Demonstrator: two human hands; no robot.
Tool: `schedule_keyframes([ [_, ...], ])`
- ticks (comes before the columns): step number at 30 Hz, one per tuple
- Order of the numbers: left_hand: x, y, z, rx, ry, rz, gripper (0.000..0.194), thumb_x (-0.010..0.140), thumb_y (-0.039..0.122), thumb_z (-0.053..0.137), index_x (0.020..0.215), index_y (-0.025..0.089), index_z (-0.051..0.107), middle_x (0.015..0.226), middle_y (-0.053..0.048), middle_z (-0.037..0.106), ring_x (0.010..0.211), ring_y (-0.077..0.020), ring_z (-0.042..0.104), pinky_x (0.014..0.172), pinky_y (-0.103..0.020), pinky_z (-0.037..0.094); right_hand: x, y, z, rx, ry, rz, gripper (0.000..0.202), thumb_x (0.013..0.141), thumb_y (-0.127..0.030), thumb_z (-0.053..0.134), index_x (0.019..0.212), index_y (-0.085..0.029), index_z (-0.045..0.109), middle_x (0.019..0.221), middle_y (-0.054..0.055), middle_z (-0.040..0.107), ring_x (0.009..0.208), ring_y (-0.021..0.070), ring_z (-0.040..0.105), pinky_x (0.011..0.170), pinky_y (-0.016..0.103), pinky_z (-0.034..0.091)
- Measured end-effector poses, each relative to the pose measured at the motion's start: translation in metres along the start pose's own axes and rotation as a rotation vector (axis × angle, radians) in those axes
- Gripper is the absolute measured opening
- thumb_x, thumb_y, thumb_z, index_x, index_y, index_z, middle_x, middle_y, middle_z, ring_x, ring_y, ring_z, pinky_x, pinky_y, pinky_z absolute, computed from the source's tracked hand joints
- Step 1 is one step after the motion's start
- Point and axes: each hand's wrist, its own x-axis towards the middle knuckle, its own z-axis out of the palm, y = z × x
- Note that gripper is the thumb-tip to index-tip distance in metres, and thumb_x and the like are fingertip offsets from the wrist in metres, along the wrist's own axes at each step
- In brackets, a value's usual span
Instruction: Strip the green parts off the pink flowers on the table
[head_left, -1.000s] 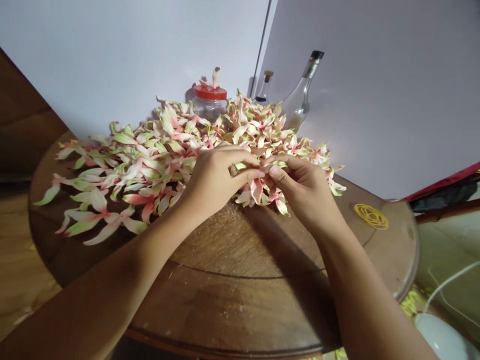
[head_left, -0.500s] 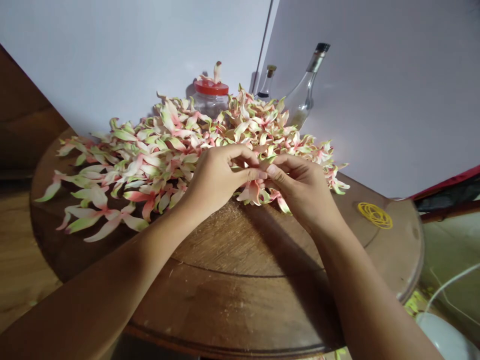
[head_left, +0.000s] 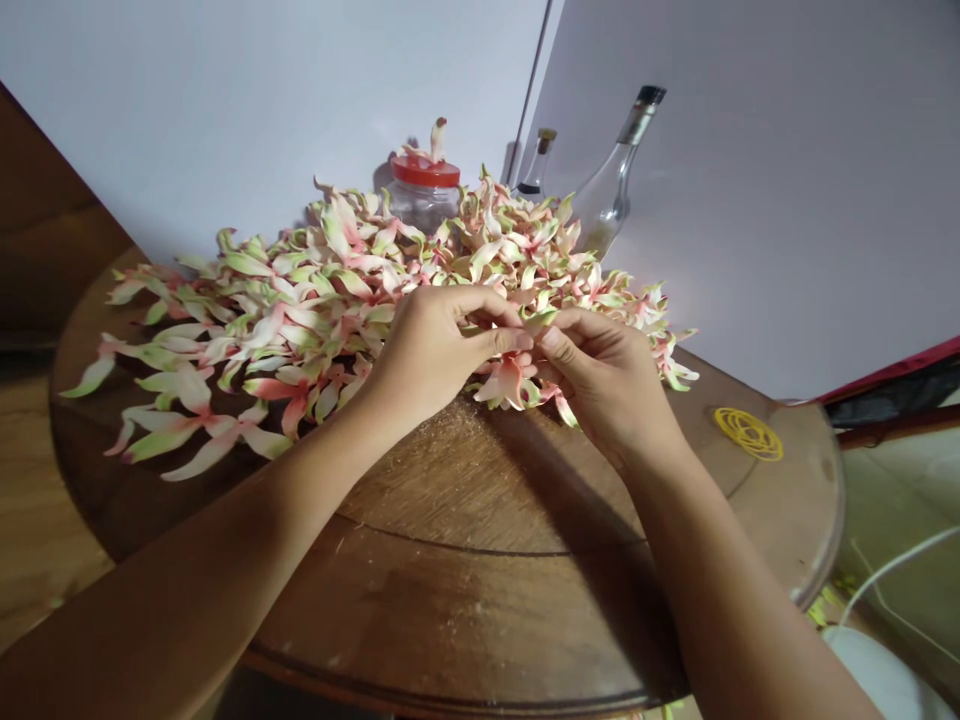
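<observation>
My left hand point(head_left: 454, 350) and my right hand point(head_left: 604, 375) meet above the table, fingertips pinched together on a pink, white and green flower petal point(head_left: 538, 320). A green-edged part of it shows between the fingers; the rest is partly hidden by them. Just below the fingertips, a pink flower point(head_left: 506, 380) shows; whether it is joined to the held petal I cannot tell. Behind both hands spreads a large heap of similar flowers point(head_left: 330, 270), with curled petals pink at the centre and green at the tips.
The round wooden table point(head_left: 465, 610) has fine crumbs on it. Yellow rubber bands point(head_left: 748, 433) lie at the right. A red-lidded jar point(head_left: 425, 173) with a flower on top, a corked bottle point(head_left: 538, 165) and a tall clear bottle point(head_left: 611, 190) stand behind the heap, near the walls.
Both hands stay pinched together in nearly the same place, with slightly more of the green petal edge showing between the fingers. The view has shifted slightly.
</observation>
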Motion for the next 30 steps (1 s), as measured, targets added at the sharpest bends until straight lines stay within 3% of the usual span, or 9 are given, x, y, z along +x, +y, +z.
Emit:
schedule_keyframes([
  [4,-0.0002,-0.0019,-0.0006,-0.003,-0.012,0.012,0.013,0.082,0.031,0.078,0.085,0.017,0.076,0.082,-0.003,0.077,0.075,-0.0156,0.071,0.069,-0.026,0.057,-0.0002,0.0003,0.0005,0.016,-0.001,0.016,0.015,0.090,-0.032,0.073,0.085,-0.019,0.072,0.075,0.001,0.072,0.066,0.0109,0.068,0.059,0.022,0.054],
  [14,0.0006,0.0000,-0.0021,0.027,-0.022,0.019,0.018,0.083,0.035,0.077,0.083,0.017,0.076,0.084,-0.005,0.077,0.078,-0.0171,0.072,0.071,-0.028,0.058,-0.0008,0.0003,0.0021,0.016,0.004,0.025,0.017,0.089,-0.036,0.075,0.086,-0.019,0.070,0.076,0.001,0.071,0.066,0.0122,0.067,0.060,0.024,0.055],
  [22,0.0003,0.0016,-0.0022,0.032,-0.035,0.022,0.005,0.084,0.020,0.074,0.087,0.018,0.076,0.084,-0.003,0.077,0.076,-0.0155,0.072,0.070,-0.026,0.058,-0.0008,0.0004,0.0018,0.010,0.014,0.031,0.018,0.089,-0.037,0.074,0.087,-0.020,0.070,0.077,0.001,0.072,0.070,0.0128,0.068,0.066,0.026,0.057],
  [30,0.0010,0.0010,-0.0023,0.009,-0.037,0.020,0.016,0.082,0.033,0.078,0.085,0.018,0.076,0.085,-0.004,0.077,0.076,-0.0162,0.072,0.067,-0.026,0.058,-0.0011,0.0013,0.0024,0.031,0.009,0.033,0.017,0.089,-0.036,0.074,0.086,-0.020,0.069,0.078,0.001,0.071,0.068,0.0124,0.067,0.062,0.025,0.055],
])
